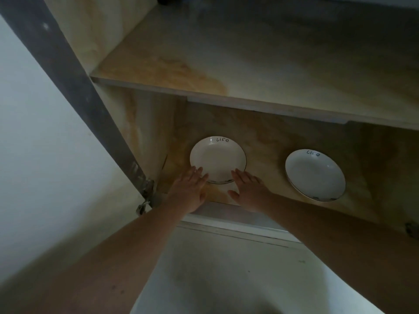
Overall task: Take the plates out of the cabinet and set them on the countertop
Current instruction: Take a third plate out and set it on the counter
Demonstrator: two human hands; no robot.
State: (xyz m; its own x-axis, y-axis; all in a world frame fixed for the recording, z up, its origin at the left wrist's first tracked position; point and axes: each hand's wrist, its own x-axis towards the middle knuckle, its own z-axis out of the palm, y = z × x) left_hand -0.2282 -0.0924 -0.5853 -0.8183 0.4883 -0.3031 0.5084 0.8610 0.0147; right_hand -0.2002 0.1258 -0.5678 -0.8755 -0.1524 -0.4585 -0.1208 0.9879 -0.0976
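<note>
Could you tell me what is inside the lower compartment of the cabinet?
Two white plates lie flat there: the left plate, with both hands' fingers reaching over its near rim, and the right plate, untouched. The hands hide the shelf beneath them.

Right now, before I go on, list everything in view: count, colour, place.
plates: two, white with a dark rim line and small lettering, both on the lower cabinet shelf; left plate near the cabinet's left side, right plate apart from it further right
upper shelf: one, pale wood with yellowish stains, above the plates
cabinet door: one, grey edge, swung open at left
hinges: two, metal, one at lower left, one at far right edge
dark thing: one, black, at the back of the upper shelf, too cut off to identify
left hand: fingers straight, at the left plate's near left rim
right hand: fingers straight, at its near right rim
</note>
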